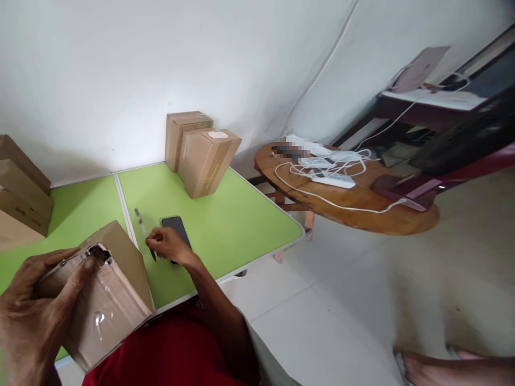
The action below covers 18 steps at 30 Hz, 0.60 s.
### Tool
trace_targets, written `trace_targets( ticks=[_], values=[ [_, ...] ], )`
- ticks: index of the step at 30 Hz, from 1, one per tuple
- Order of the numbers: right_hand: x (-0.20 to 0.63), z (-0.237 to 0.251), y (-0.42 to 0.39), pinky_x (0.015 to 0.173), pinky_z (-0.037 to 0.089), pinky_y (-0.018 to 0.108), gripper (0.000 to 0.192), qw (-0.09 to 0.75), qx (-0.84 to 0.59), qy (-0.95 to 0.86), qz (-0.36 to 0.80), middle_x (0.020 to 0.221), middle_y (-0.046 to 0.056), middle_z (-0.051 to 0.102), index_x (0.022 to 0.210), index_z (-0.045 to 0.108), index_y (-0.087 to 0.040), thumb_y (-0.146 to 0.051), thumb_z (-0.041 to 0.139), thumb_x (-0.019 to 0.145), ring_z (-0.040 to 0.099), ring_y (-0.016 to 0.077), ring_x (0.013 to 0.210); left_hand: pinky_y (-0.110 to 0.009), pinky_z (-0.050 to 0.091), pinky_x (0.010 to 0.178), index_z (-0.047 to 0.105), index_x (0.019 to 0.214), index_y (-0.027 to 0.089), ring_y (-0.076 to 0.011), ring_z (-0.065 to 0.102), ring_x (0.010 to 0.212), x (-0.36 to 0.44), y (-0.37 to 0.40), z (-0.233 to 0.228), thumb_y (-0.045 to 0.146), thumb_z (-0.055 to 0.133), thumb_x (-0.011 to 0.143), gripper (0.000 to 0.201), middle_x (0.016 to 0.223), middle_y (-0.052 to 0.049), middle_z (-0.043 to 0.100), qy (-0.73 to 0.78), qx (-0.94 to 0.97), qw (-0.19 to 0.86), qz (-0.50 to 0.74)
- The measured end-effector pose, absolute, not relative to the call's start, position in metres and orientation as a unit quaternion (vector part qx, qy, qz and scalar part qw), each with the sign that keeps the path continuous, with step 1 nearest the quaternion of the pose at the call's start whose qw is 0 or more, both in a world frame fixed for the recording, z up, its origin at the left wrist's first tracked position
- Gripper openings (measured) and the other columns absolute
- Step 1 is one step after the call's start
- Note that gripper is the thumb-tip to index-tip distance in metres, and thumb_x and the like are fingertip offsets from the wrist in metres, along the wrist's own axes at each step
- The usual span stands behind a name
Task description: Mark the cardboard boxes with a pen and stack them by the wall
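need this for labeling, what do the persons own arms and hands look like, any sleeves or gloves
Both are bare: no gloves, rings or watch show on the left hand or the right hand. The right forearm is uncovered along all that shows of it. No sleeve is visible; red clothing shows at the lap.

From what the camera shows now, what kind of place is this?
Probably a room in a home used for packing parcels: sealed cardboard boxes on a green folding table, a power strip with cables on a round wooden table, and a tiled floor.

Phone (177,228) on table (225,225), two boxes (201,153) behind it, round table (362,206) to the right.
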State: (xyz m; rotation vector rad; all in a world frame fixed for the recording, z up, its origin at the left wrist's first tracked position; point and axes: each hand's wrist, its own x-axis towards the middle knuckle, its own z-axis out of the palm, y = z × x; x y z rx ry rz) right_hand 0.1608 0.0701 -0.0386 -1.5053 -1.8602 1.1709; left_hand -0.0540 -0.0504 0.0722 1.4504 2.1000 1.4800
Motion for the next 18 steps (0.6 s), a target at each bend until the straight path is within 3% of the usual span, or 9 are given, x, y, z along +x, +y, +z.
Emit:
trace_targets(
  ticks=[2, 5, 10, 18],
  values=[
    [0.17, -0.023, 0.062, 0.045, 0.043, 0.022, 0.025, 0.376, -0.444, -0.612, 0.535, 0.065, -0.004, 0.066, 0.093, 0.058, -0.024, -0.044, 0.063, 0.107, 0.063, 0.0138, 0.05, -0.043, 0.061, 0.093, 0.088, 0.101, 0.028, -0.0303, 0.078, 0.103, -0.05, -0.049, 0.074, 0.061, 0.094, 0.08, 0.04, 0.107, -0.002, 0.085, 0.693, 0.514, 0.097, 0.495],
    [0.174, 0.009, 0.041, 0.041, 0.044, 0.023, 0.04, 0.558, -0.235, -0.467, 0.644, 0.068, -0.006, 0.068, 0.094, 0.055, -0.027, -0.061, 0.078, 0.096, 0.059, 0.0132, 0.046, -0.043, 0.061, 0.097, 0.087, 0.098, 0.026, -0.028, 0.077, 0.102, -0.049, -0.046, 0.072, 0.057, 0.085, 0.087, 0.033, 0.105, -0.003, 0.083, 0.663, 0.558, 0.092, 0.49],
    [0.15, 0.039, 0.004, 0.056, 0.06, 0.033, 0.042, 0.61, -0.193, -0.509, 0.576, 0.078, 0.001, 0.074, 0.1, 0.072, -0.027, -0.068, 0.08, 0.097, 0.069, 0.0193, 0.063, -0.041, 0.061, 0.093, 0.087, 0.1, 0.024, -0.0259, 0.076, 0.1, -0.053, -0.042, 0.066, 0.05, 0.077, 0.096, 0.028, 0.104, -0.005, 0.083, 0.632, 0.595, 0.079, 0.49],
    [0.133, 0.029, -0.009, 0.068, 0.057, 0.034, 0.029, 0.639, -0.235, -0.554, 0.48, 0.095, 0.004, 0.074, 0.105, 0.079, -0.027, -0.055, 0.074, 0.109, 0.067, 0.0175, 0.073, -0.038, 0.06, 0.088, 0.088, 0.106, 0.028, -0.0243, 0.076, 0.099, -0.054, -0.043, 0.061, 0.041, 0.066, 0.103, 0.026, 0.105, -0.004, 0.082, 0.603, 0.615, 0.085, 0.501]
  ],
)
